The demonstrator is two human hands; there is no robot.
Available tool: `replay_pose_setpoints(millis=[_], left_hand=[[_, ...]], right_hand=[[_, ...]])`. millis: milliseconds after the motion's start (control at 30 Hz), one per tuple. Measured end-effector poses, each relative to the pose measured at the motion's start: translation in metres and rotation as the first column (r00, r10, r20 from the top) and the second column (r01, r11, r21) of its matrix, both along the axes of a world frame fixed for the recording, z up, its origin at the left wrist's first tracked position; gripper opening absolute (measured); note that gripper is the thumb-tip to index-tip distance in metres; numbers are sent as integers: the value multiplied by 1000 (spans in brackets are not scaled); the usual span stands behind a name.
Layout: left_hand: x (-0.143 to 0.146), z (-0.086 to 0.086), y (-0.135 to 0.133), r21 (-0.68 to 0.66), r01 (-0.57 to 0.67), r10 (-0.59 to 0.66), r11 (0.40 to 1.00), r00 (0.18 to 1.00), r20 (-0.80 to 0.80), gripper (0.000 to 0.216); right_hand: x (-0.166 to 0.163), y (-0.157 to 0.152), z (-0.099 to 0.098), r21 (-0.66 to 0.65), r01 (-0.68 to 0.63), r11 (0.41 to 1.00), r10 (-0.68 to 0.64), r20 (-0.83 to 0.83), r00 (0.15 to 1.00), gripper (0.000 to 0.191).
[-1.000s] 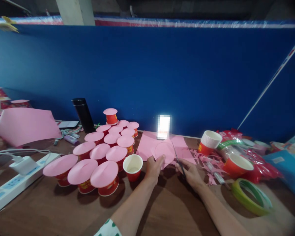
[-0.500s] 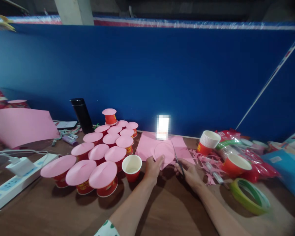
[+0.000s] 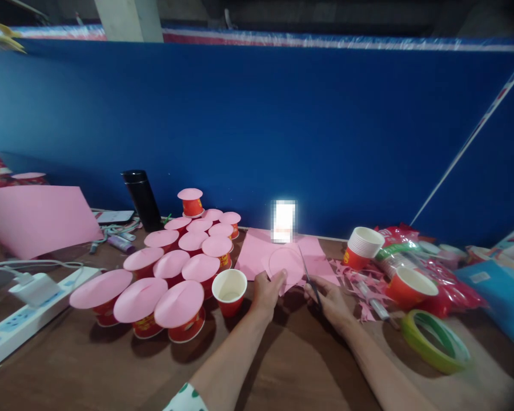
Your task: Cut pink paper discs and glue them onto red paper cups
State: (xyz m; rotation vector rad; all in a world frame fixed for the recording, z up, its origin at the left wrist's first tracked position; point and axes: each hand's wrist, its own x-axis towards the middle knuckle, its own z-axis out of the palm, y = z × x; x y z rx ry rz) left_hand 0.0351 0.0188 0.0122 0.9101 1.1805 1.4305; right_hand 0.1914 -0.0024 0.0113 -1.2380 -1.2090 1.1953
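Observation:
My left hand (image 3: 266, 291) pinches the lower edge of a pink paper disc (image 3: 285, 264) held just above the table. My right hand (image 3: 330, 298) grips a pair of scissors (image 3: 307, 272), whose blades point up along the disc's right edge. An uncovered red paper cup (image 3: 229, 290) stands just left of my left hand. Beyond it, several red cups capped with pink paper discs (image 3: 182, 301) are grouped together. A pink paper sheet (image 3: 257, 251) lies flat behind the disc.
A stack of red cups (image 3: 362, 248), another uncovered cup (image 3: 408, 286), pink paper scraps (image 3: 357, 275), a green tape roll (image 3: 435, 341) and plastic bags sit to the right. A black flask (image 3: 142, 199), large pink sheet (image 3: 36, 217) and white power strip (image 3: 21, 315) lie left. A blue wall stands behind.
Hands, disc and scissors stay almost still; the view has shifted slightly.

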Motion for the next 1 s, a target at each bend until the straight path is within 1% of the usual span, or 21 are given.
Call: replay_pose_setpoints(millis=[133, 367, 467, 767, 1000], left_hand=[[0, 0, 0, 11, 14, -14, 1000, 1000, 0, 34], [-1, 3, -1, -18, -12, 12, 1000, 1000, 27, 31], [-1, 4, 0, -28, -17, 16, 999, 1000, -2, 31], [-1, -4, 4, -16, 18, -18, 1000, 1000, -7, 37], [-2, -10, 6, -11, 0, 0, 1000, 1000, -23, 38]], right_hand=[[1, 1, -1, 4, -8, 1000, 8, 11, 1000, 59], [3, 1, 1, 5, -24, 1000, 24, 17, 1000, 55], [4, 1, 1, 14, -23, 1000, 22, 41, 999, 54], [3, -1, 6, 14, -17, 1000, 16, 66, 998, 56], [2, -2, 7, 20, -21, 1000, 19, 57, 998, 55]])
